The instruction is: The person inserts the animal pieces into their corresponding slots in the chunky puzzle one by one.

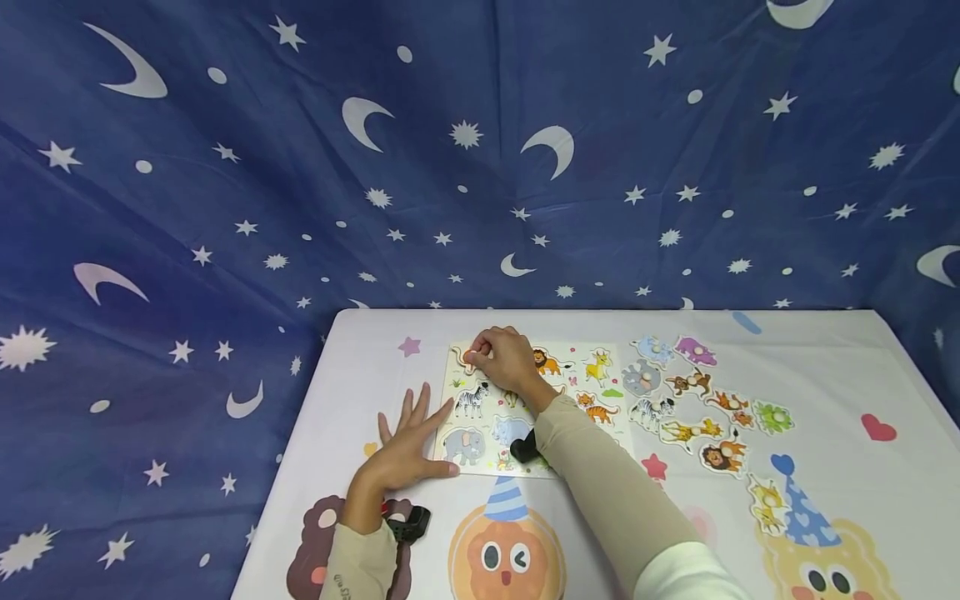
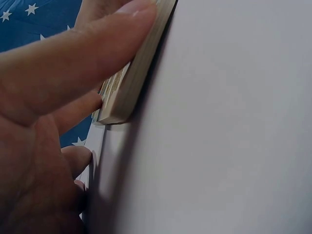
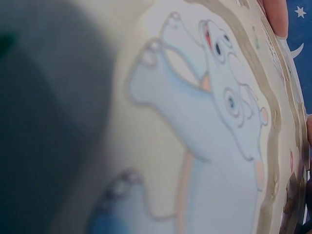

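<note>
Pinching a small orange piece [image 1: 467, 358] between thumb and fingers, a person's right hand [image 1: 507, 358] works at the far left corner of a flat animal puzzle board [image 1: 496, 408] on a white table [image 1: 360, 358]. The piece lies directly under the right hand's fingertips, so that hand is the nearer of the two; the left hand [image 1: 408, 446] lies to the near left of it, well apart. Clutching nothing, the left hand is spread out, its index fingertip by the board's left edge and its thumb at the near left corner, where the left wrist view shows it against the board's edge. The board's long axis runs left to right, and the right forearm crosses it diagonally from the near right. The piece's own long axis cannot be told, for the fingers cover most of it, nor can it be told whether the piece sits fully down in its slot. Just nearer than it is a printed zebra [image 1: 471, 401]; to the right, beyond the right hand, is a lion picture [image 1: 549, 362]. Loose animal pieces, among them an elephant piece [image 1: 641, 377] and a giraffe piece [image 1: 692, 431], lie right of the board.
</note>
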### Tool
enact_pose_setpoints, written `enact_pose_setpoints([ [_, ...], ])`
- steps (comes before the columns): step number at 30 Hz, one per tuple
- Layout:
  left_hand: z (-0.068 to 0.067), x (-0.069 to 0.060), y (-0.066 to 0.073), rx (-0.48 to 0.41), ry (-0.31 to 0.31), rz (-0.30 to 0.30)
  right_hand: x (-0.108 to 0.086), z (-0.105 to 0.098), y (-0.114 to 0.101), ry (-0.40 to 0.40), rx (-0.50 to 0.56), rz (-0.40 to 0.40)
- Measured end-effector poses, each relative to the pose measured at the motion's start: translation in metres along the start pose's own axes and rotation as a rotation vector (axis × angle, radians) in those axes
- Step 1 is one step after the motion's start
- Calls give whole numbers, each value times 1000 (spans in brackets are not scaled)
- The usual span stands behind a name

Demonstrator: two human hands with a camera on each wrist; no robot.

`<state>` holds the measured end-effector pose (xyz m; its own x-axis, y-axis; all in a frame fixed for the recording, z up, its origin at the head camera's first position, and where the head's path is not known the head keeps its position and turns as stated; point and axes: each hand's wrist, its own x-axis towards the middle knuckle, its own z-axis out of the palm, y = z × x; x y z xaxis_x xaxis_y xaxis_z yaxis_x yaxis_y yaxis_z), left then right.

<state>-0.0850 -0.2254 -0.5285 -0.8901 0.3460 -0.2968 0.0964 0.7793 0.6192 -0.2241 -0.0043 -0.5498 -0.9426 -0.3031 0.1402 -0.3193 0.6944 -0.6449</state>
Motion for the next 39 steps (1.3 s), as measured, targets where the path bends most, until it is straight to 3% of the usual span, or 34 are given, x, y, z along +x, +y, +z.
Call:
enact_pose_setpoints([
  [31, 1, -1, -2, -10, -7, -1, -3, 2, 0, -7, -7, 22],
  [34, 1, -1, -2, -13, -4, 2, -2, -2, 1, -28, 51, 18],
  [39, 1, 1, 0, -15, 5, 0, 1, -22, 5, -58, 292, 75],
])
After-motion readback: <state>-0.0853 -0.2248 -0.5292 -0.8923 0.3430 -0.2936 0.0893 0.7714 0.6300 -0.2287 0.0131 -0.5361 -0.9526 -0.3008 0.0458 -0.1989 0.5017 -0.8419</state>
